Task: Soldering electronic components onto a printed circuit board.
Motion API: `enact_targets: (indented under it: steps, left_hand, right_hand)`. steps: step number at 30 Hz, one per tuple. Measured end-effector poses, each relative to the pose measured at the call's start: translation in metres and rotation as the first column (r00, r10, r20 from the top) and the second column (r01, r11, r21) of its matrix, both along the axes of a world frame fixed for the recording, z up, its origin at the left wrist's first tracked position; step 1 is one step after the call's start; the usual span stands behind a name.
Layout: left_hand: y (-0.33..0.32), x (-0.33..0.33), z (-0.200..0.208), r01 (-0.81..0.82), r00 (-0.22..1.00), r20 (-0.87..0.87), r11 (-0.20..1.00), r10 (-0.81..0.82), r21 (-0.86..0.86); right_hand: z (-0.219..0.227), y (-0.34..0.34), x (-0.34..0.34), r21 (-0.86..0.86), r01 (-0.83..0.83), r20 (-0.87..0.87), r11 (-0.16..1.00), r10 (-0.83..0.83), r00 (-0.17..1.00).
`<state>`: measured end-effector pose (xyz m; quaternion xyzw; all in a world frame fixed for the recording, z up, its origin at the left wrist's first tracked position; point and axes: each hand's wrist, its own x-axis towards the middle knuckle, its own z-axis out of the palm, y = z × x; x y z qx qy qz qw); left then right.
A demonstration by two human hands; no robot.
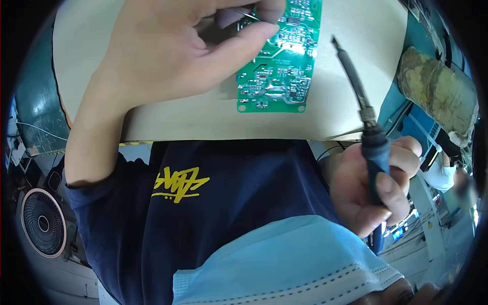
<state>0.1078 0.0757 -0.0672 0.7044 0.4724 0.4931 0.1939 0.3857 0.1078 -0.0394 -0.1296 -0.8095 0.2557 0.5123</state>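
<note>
A green circuit board with many small soldered parts lies on a beige sheet on the bench. From the left, my left hand reaches over the board's left side, thumb and fingers pinched together around a thin silvery solder wire. Part of that wire and the board's far left area are hidden by the hand. To the right of the board, my right hand grips the dark blue handle of a soldering iron. The iron's tip points up and away, apart from the board.
Beneath the board, the beige sheet covers much of the teal bench. A worn, stained brownish block-like object stands at the right, near cables. A round fan is at the lower left; another person appears far right.
</note>
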Motion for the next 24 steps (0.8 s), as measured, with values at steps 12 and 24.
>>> enact_targets:
  steps: [12,24]
  left_hand:
    - [0.004,-0.002,-0.006,0.017,0.994,-0.106,0.988,0.0,0.157]
    - [0.004,-0.001,-0.01,0.015,0.995,-0.101,0.982,0.004,0.187]
  right_hand:
    - [0.003,-0.003,-0.017,0.094,0.056,0.15,0.994,-0.07,0.986]
    - [-0.001,-0.006,-0.02,0.089,0.091,0.101,0.992,-0.1,0.99]
